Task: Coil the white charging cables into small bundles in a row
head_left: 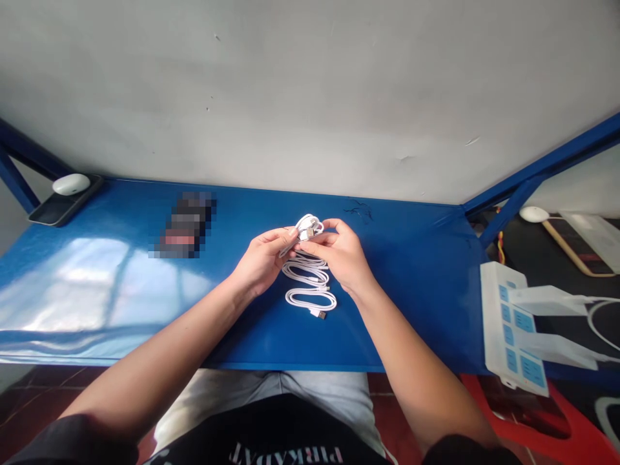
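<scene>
A coiled white USB cable (310, 223) is held up between both hands, its metal plug showing near the middle. My left hand (268, 255) pinches the coil's left side with thumb and fingers. My right hand (341, 252) grips the right side, thumb and fingertips closed on it. Just below them, more coiled white cables (305, 274) lie on the blue table in a row toward me. The nearest white cable (310, 299) forms a flat oval loop with its USB plug at the lower right. My hands partly hide the farther coils.
The blue table (411, 310) stands against a grey wall. A pixelated dark object (186, 223) lies left of my hands, and a dark tray (68, 206) with a white rounded item (71, 185) sits far left. Thin black strands (359, 210) lie at the back. A white power strip (513, 329) with plugged-in chargers borders the right.
</scene>
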